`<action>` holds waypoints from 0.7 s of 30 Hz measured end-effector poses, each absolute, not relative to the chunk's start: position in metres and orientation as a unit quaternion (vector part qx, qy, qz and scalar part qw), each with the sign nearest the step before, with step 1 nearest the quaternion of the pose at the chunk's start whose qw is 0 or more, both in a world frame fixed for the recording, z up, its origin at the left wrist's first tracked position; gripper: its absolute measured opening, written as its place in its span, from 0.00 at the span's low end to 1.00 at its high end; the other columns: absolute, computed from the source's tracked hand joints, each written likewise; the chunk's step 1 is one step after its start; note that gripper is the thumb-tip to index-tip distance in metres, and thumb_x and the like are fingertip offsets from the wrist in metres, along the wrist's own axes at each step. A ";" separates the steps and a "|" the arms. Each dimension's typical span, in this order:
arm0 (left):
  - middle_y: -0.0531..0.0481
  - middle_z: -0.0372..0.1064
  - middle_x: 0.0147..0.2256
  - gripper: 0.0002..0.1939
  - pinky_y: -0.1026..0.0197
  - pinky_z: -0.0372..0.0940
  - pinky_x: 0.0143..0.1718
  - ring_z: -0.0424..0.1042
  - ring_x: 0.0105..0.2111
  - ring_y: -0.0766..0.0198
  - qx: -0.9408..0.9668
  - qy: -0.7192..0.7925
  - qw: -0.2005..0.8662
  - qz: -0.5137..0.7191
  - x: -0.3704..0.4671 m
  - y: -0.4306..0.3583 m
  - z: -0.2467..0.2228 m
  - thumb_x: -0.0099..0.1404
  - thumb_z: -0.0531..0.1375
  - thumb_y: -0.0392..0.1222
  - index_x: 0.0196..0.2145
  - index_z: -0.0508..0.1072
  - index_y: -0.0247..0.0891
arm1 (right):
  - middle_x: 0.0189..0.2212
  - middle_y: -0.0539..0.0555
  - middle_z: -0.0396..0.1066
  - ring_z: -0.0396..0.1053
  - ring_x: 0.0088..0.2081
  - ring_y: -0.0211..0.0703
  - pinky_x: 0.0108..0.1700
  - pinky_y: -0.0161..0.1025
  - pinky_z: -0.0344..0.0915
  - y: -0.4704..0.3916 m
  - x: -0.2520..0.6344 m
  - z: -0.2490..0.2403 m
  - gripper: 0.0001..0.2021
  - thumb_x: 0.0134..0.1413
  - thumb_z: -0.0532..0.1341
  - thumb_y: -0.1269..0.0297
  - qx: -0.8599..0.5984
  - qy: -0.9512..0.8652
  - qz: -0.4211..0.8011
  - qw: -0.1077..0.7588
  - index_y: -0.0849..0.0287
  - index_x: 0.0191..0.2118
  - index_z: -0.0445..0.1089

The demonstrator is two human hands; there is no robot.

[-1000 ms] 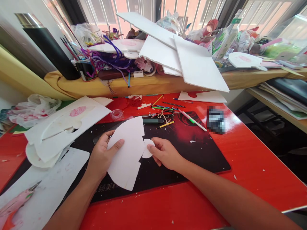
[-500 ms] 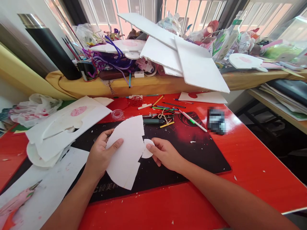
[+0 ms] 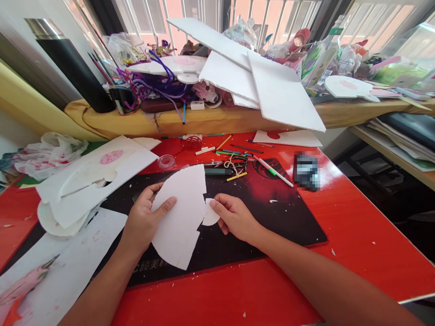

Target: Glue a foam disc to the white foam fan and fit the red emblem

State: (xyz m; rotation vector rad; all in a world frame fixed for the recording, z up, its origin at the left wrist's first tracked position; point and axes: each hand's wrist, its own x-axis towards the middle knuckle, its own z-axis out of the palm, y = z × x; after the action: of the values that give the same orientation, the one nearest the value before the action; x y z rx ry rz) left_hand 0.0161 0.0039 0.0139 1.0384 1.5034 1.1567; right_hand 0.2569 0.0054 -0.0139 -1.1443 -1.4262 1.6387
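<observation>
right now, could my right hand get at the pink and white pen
Probably yes: the pink and white pen lies beyond the right hand, with nothing on top. But that hand is pinching the small white piece, so it would likely need freeing first.

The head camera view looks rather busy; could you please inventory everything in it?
Fan-shaped piece: one, white, left grip
Rounded piece: one, white, right grip
Mat: one, black and red, on table
Table: one, red, centre
Cut boards: several, white, table's left
Pink tool: one, lower left
Pens and pencils: several, mixed, beyond hands
Scissors: at least one, black-handled, beside pens
Tape ring: one, clear, beyond fan
Pixelated item: one, dark, right
Flask: one, black and silver, ledge
Boards: several, white, ledge
Clutter: many, mixed, ledge
Plastic bag: one, clear, left
Papers: stack, pale, far right
Left hand: one, bare, centre
Right hand: one, bare, centre
</observation>
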 end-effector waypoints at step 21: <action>0.44 0.80 0.49 0.34 0.55 0.77 0.35 0.82 0.40 0.51 0.432 0.620 0.459 0.467 0.025 0.001 0.010 0.56 0.74 0.58 0.54 0.71 0.42 | 0.17 0.41 0.60 0.59 0.15 0.32 0.20 0.30 0.53 0.002 0.254 -0.015 0.19 0.71 0.57 0.47 -0.459 -0.557 0.594 0.356 0.54 0.31 0.61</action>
State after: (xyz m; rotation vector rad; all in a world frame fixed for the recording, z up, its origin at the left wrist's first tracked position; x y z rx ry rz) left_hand 0.0246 0.0009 0.0096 1.0643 1.5261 1.1495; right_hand 0.2543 0.0022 -0.0153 -1.1853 -1.4379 1.5341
